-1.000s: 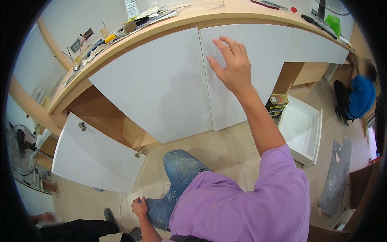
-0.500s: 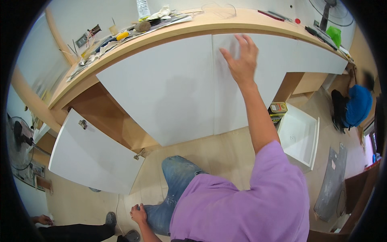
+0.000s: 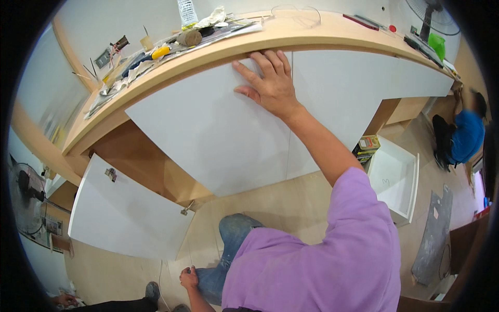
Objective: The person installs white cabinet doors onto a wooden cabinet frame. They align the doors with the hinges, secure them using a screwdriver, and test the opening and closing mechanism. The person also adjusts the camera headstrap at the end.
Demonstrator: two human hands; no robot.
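My right hand lies flat with fingers spread on the top edge of a white cabinet door, just under the wooden countertop rim. A second white door adjoins it on the right, and the seam between them runs below my wrist. My left hand rests low beside my jeans-clad knee near the floor; its fingers are too small to read. My purple sleeve fills the lower right.
A white door with hinges hangs open at lower left, beside an open wooden cabinet bay. A white drawer box sits on the floor at right. Someone in blue crouches far right. Tools clutter the countertop. A fan stands left.
My right hand slid left and up from the right-hand door onto the top edge of the left door. The view moved closer to the cabinet.
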